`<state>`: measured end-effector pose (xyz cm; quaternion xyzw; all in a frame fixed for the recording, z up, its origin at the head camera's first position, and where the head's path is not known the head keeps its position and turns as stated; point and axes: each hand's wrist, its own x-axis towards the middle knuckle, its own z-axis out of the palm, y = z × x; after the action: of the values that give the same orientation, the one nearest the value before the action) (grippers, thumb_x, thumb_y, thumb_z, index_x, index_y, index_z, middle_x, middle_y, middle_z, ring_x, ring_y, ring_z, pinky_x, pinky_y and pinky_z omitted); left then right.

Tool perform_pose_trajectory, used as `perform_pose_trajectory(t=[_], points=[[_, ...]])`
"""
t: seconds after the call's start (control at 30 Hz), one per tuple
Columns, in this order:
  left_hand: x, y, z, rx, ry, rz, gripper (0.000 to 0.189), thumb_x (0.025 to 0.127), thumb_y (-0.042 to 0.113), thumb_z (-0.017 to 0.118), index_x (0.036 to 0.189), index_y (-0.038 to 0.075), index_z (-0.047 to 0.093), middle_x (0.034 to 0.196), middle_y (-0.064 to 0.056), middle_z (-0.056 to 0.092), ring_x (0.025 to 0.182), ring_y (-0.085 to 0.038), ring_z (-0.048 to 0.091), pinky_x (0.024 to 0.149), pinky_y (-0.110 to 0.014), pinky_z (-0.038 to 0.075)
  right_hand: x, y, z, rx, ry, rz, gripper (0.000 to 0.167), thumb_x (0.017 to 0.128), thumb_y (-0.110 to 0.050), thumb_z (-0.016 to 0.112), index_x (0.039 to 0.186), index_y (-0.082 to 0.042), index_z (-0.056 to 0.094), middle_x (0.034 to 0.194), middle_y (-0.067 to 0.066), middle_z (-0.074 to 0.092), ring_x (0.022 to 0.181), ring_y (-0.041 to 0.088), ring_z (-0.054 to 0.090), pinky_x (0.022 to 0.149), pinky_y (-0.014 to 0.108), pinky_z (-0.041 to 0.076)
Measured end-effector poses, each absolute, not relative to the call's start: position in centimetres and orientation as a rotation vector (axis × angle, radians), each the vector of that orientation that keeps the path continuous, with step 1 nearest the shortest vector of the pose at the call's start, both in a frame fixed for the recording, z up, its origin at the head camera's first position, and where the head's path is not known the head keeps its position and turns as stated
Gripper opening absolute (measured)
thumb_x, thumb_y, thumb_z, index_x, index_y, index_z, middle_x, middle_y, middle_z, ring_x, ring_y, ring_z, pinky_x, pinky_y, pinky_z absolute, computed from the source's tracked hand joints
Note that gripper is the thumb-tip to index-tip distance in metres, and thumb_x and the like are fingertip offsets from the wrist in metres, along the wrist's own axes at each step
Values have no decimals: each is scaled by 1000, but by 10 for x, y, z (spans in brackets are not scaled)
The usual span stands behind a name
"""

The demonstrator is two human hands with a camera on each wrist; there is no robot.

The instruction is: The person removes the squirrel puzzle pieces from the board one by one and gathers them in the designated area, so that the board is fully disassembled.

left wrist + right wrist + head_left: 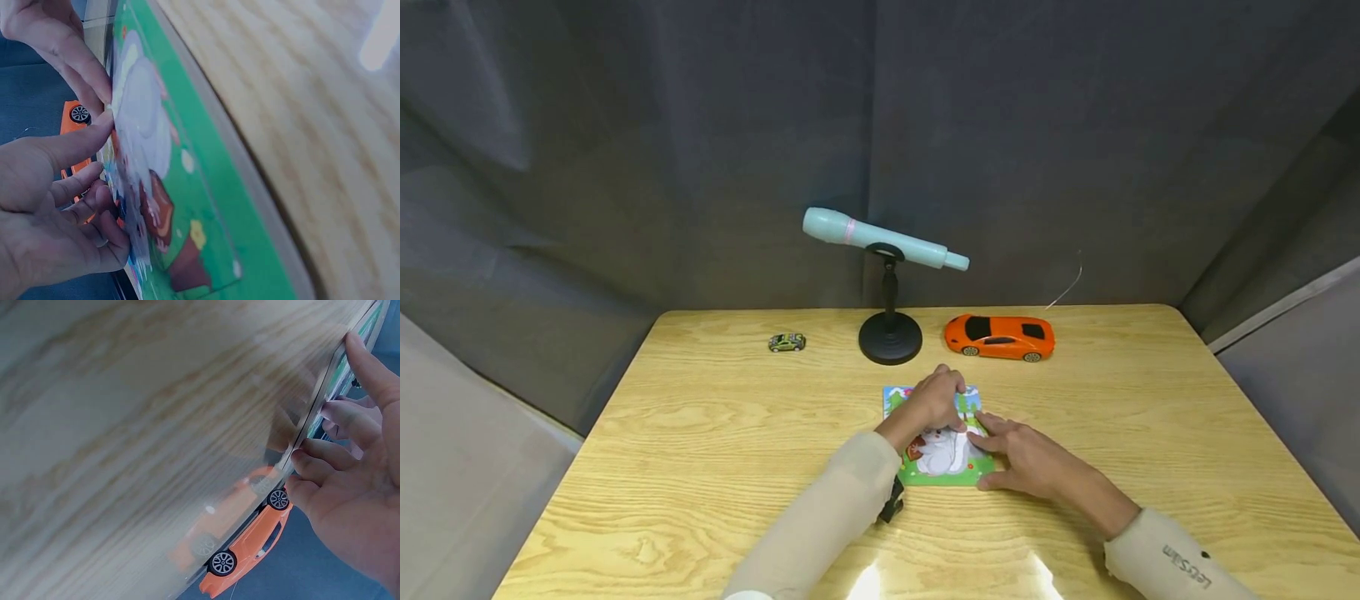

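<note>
Most of what reaches me here is the wood-grain tabletop, and the square picture board lies flat near its centre, with an orange toy car at one o'clock from it. I take the step to be one hand working at the board's face while the other steadies it; doing that well, I think, wants light fingertip pressure and no sliding. The board looks bright, with a green border, a white cartoon animal and glossy streaks that may be clear film. The left hand curls down over its twelve o'clock part; I can't tell whether it pinches anything. The right hand grasps nothing, its extended fingers touching the three o'clock edge.
</note>
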<state>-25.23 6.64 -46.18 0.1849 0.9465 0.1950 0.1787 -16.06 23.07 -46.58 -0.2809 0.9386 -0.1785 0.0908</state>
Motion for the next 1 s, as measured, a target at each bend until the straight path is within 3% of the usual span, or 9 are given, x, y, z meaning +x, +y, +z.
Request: perform_pose_trajectory(t=[0.3, 0.6, 0.8, 1.0], points=[[-251, 62, -465, 561, 2665, 639, 51, 74, 23, 82, 117, 15, 56, 115, 1, 52, 103, -16, 55, 87, -27, 47, -159, 231, -467, -836, 2803, -508, 67, 77, -41, 75, 129, -2, 57, 144, 27, 39, 129, 46, 43, 100, 53, 40], [-255, 58, -469, 515, 2668, 875, 16, 88, 18, 68, 103, 15, 64, 103, -2, 58, 93, -14, 54, 81, -26, 45, -156, 229, -467, -786, 2834, -480, 68, 76, -43, 74, 130, -5, 56, 147, 27, 35, 132, 46, 39, 102, 56, 38], [-253, 59, -466, 450, 2685, 965, 12, 90, 19, 66, 101, 15, 64, 101, -2, 60, 91, -14, 54, 80, -27, 46, -156, 229, -465, -793, 2845, -466, 69, 76, -43, 74, 130, -5, 57, 147, 29, 34, 133, 46, 38, 102, 60, 35], [-249, 58, -463, 406, 2726, 1038, 6, 91, 20, 64, 90, 14, 67, 82, 2, 61, 72, -11, 52, 65, -24, 42, -159, 230, -462, -798, 2798, -476, 67, 77, -42, 74, 130, -4, 57, 146, 30, 35, 132, 47, 37, 102, 61, 34]])
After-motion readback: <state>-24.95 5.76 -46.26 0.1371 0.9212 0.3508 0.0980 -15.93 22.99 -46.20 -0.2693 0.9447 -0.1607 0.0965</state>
